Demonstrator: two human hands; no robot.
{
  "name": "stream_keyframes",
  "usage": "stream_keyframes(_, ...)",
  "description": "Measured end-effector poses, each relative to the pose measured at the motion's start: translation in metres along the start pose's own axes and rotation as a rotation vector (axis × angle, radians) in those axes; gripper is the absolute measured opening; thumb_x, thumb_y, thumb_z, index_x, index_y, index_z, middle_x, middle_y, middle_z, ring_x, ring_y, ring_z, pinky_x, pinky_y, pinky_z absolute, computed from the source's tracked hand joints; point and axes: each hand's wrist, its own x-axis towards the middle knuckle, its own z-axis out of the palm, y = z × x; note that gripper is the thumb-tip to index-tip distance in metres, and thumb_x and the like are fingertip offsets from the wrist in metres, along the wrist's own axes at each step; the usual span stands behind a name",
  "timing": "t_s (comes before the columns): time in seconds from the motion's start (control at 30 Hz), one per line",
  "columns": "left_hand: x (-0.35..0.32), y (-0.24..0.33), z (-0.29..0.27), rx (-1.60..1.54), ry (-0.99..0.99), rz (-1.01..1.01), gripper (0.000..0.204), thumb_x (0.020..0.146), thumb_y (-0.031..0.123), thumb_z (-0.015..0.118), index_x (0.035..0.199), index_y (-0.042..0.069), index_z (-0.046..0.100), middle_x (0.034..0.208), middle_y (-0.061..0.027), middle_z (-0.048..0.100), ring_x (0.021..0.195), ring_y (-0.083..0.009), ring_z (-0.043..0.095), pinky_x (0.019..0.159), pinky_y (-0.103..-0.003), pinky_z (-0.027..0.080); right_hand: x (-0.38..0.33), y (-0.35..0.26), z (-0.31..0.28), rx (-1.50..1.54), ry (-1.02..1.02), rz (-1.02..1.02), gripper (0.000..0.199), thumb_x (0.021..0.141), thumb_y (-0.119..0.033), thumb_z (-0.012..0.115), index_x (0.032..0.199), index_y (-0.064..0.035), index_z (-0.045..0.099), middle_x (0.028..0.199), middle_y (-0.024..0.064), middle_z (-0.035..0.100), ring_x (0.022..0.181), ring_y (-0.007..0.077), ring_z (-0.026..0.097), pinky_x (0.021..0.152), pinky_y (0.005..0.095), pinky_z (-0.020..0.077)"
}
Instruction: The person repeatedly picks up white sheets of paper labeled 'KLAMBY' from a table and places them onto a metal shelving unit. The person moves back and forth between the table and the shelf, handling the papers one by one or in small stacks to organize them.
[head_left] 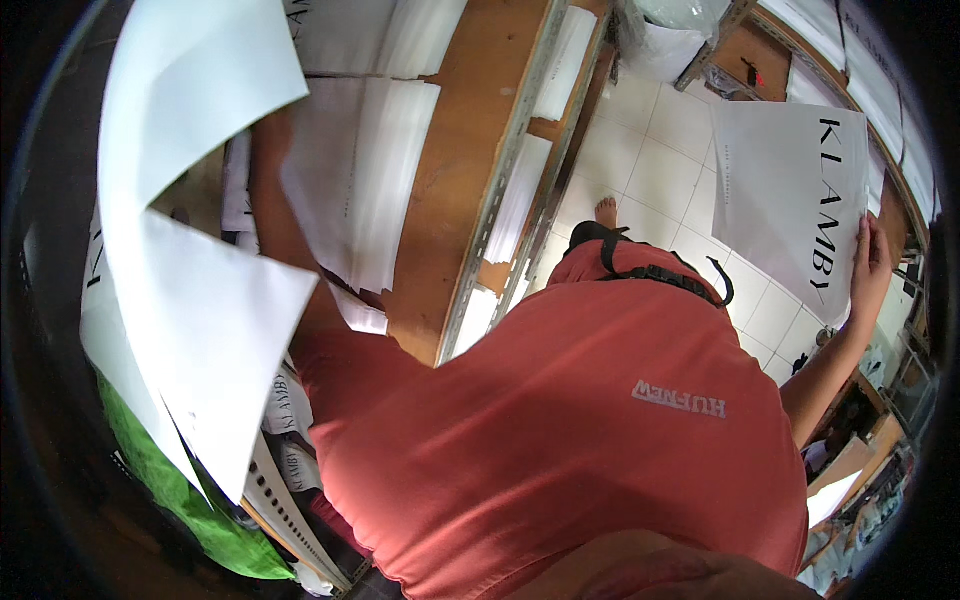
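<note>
On the right, my right hand is closed on the edge of a flat, pale grey plastic bag with large black lettering, which hangs over the floor. On the left my left forearm reaches up beside the shelf; its hand is hidden behind a large white sheet, so its fingers do not show. The sheet curls, with pointed corners bending toward me. Stacks of flat white packages lie on the shelf close to that arm.
A brown shelf board has a slotted metal edge. White floor tiles lie beyond it. At lower left is a green bundle. A clear plastic-wrapped bundle stands at the top. More shelving lines the right side.
</note>
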Motion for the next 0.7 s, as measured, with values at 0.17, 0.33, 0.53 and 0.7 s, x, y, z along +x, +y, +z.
stream_keyframes(0.17,-0.002,0.141,0.035,-0.018,-0.195,-0.001,0.059,0.072,-0.007,0.051,0.123,0.018,0.064,0.119,-0.0150,0.064,0.117,-0.0312,0.056,0.102,-0.041,0.042,0.016,0.036,-0.003,0.048,0.012,-0.024,0.034,0.100,-0.020,0.055,0.125,0.0031,0.059,0.121,0.0138,0.064,0.111,0.0174,0.059,0.099,0.0291,0.0428)
stream_keyframes(0.33,-0.030,0.111,0.064,0.168,-0.245,-0.280,0.065,0.077,0.002,0.049,0.141,0.016,0.047,0.132,-0.0210,0.055,0.125,-0.0366,0.051,0.107,-0.043,0.038,0.041,0.063,0.008,0.023,0.019,-0.128,0.030,0.100,-0.019,0.055,0.121,0.0020,0.062,0.119,0.0144,0.066,0.111,0.0179,0.060,0.099,0.0299,0.0434)
stream_keyframes(0.53,0.026,0.343,0.046,-0.367,0.233,-0.190,0.042,0.087,0.006,0.056,0.129,0.003,0.057,0.128,-0.0157,0.061,0.119,-0.0283,0.057,0.100,-0.037,0.043,0.073,0.054,-0.010,0.004,0.123,-0.320,0.022,0.095,-0.017,0.060,0.109,-0.0014,0.067,0.104,0.0143,0.068,0.096,0.0243,0.065,0.087,0.0324,0.0498)
stream_keyframes(0.7,0.057,0.652,0.085,-0.645,0.396,0.640,0.038,0.084,0.015,0.068,0.122,0.012,0.062,0.120,-0.0073,0.063,0.119,-0.0300,0.053,0.101,-0.041,0.038,0.070,0.029,-0.054,-0.126,0.167,-0.618,0.016,0.090,-0.010,0.062,0.103,-0.0036,0.069,0.093,0.0126,0.064,0.087,0.0303,0.063,0.078,0.0358,0.0506)
